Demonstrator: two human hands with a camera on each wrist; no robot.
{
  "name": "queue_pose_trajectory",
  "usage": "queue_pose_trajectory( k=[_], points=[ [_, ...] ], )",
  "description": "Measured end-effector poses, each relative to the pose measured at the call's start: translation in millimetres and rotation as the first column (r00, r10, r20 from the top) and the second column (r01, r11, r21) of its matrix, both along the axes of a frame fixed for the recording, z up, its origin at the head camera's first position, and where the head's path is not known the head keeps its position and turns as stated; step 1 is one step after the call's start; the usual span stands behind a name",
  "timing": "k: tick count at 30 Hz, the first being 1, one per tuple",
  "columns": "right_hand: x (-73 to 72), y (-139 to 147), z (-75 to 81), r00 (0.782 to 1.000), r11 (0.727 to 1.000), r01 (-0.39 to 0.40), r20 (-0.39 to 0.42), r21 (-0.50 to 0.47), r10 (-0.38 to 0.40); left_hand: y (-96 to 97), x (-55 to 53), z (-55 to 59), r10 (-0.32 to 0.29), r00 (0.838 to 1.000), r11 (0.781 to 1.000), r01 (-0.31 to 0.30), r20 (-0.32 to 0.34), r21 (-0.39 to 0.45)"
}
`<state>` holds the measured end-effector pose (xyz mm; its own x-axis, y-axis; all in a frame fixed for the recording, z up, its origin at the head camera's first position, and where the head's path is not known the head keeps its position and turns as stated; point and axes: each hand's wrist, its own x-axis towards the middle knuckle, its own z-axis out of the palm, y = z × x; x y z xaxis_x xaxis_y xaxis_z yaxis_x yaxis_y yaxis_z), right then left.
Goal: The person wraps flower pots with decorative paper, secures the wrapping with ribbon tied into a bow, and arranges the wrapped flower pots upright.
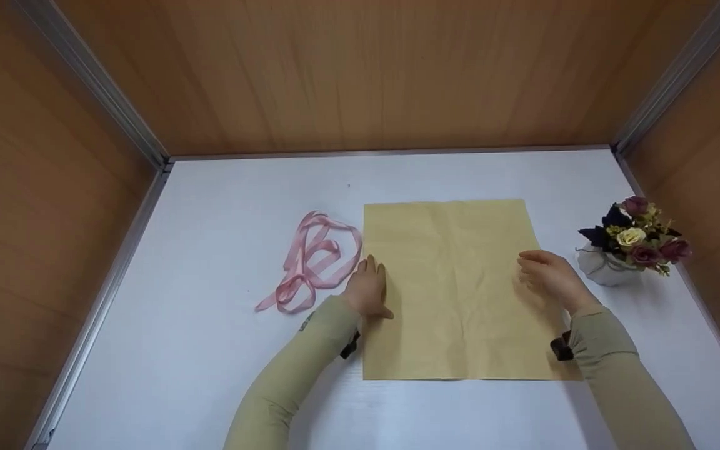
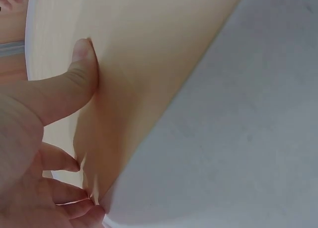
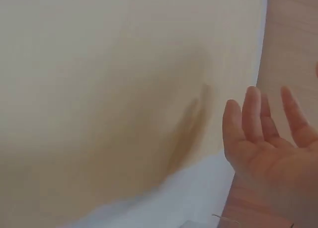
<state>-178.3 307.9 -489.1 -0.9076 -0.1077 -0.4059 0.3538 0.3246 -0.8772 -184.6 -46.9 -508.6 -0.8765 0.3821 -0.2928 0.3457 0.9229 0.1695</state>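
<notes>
A tan sheet of wrapping paper point(image 1: 435, 281) with faint creases lies on the white table. At its left edge rests my left hand point(image 1: 367, 290), thumb spread away from the other fingers. The left wrist view shows the thumb point(image 2: 82, 71) on the paper's surface and the fingertips point(image 2: 84, 190) right at its edge. Over the sheet's right edge is my right hand point(image 1: 550, 275); in the right wrist view its fingers point(image 3: 252, 114) are apart, loosely bent and hold nothing, with their shadow on the paper.
Just left of the sheet lies a loosely looped pink ribbon point(image 1: 300, 269), close to the left hand. Artificial flowers point(image 1: 632, 237) in a white pot point(image 1: 604, 267) stand to the right, near the right hand. Wooden panels point(image 1: 385, 75) border the white table point(image 1: 210, 262) at the back and sides.
</notes>
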Motion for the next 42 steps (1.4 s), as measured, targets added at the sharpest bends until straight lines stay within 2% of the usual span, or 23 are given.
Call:
queue_pose_trajectory(
  k=[1,2,3,4,7,9,10,14,16,19,22,24,25,27,28,31,34,36,39,42],
  points=[
    [0.0,0.4,-0.6,0.998,0.994,0.063,0.023,-0.086,-0.061,0.1,-0.2,-0.3,0.0,1.0,1.0,0.0,0.001,-0.001],
    [0.2,1.1,-0.7,0.991,0.977,0.132,0.048,-0.17,-0.126,0.3,-0.4,-0.5,0.002,1.0,1.0,-0.002,0.004,0.002],
    [0.2,1.8,-0.6,0.976,0.944,0.217,0.082,-0.247,-0.203,0.6,-0.6,-0.6,0.004,1.0,1.0,-0.004,0.01,0.005],
    [0.3,2.3,-0.3,0.951,0.899,0.309,0.116,-0.31,-0.287,0.8,-0.9,-0.6,0.002,1.0,1.0,-0.002,0.013,0.002],
    [0.3,4.1,1.5,0.834,0.74,0.548,0.189,-0.39,-0.518,1.5,-1.6,-0.3,-0.003,1.0,1.0,0.003,0.017,-0.017],
    [0.0,5.1,2.6,0.74,0.639,0.663,0.215,-0.389,-0.637,1.7,-1.9,-0.2,-0.007,1.0,1.0,0.008,0.013,-0.029],
    [-0.1,6.1,2.5,0.701,0.603,0.702,0.218,-0.379,-0.679,1.7,-2.1,-0.3,-0.009,1.0,0.999,0.009,0.01,-0.034],
    [-1.2,12.6,0.5,0.583,0.481,0.789,0.221,-0.383,-0.782,2.0,-2.7,-0.7,-0.002,1.0,1.0,0.002,0.013,-0.028],
    [-1.2,16.4,-1.0,0.535,0.435,0.818,0.223,-0.376,-0.815,2.7,-2.8,-0.6,0.0,1.0,1.0,0.0,0.013,-0.024],
    [-1.4,21.2,-4.1,0.468,0.386,0.863,0.226,-0.327,-0.854,3.4,-2.8,0.3,0.002,1.0,1.0,-0.002,0.0,-0.016],
    [-0.9,25.4,-7.3,0.411,0.346,0.895,0.216,-0.283,-0.886,3.6,-2.6,0.9,0.005,1.0,1.0,-0.005,-0.007,-0.01],
    [-0.7,29.4,-9.1,0.385,0.323,0.904,0.205,-0.281,-0.9,3.1,-2.7,1.0,0.008,1.0,1.0,-0.008,-0.004,-0.01],
    [-0.5,31.5,-9.6,0.376,0.317,0.908,0.199,-0.274,-0.905,2.8,-2.7,0.9,0.008,1.0,1.0,-0.008,0.0,-0.011],
    [-0.1,36.3,-9.5,0.37,0.324,0.917,0.19,-0.233,-0.91,2.0,-2.9,0.6,0.009,1.0,1.0,-0.009,0.001,-0.014],
    [-0.1,39.0,-9.0,0.381,0.347,0.918,0.182,-0.193,-0.906,1.5,-3.1,0.2,0.01,1.0,1.0,-0.01,0.0,-0.015],
    [0.8,48.0,-6.0,0.434,0.422,0.901,0.193,-0.101,-0.88,0.4,-2.9,-0.5,0.011,1.0,1.0,-0.012,-0.009,-0.015],
    [1.5,57.9,-3.6,0.488,0.479,0.873,0.211,-0.097,-0.847,0.3,-2.6,-1.0,0.018,1.0,1.0,-0.018,-0.004,-0.005],
    [1.5,63.7,-3.2,0.509,0.492,0.861,0.215,-0.13,-0.834,0.8,-2.4,-0.9,0.019,1.0,1.0,-0.019,0.004,-0.001],
    [1.2,71.2,-4.9,0.537,0.518,0.843,0.178,-0.147,-0.824,2.1,-2.6,-1.9,0.017,1.0,1.0,-0.017,0.017,-0.003],
    [0.3,76.9,-7.4,0.552,0.518,0.828,0.147,-0.216,-0.821,3.3,-2.5,-2.7,0.014,1.0,1.0,-0.014,0.021,-0.008]
  ],
)
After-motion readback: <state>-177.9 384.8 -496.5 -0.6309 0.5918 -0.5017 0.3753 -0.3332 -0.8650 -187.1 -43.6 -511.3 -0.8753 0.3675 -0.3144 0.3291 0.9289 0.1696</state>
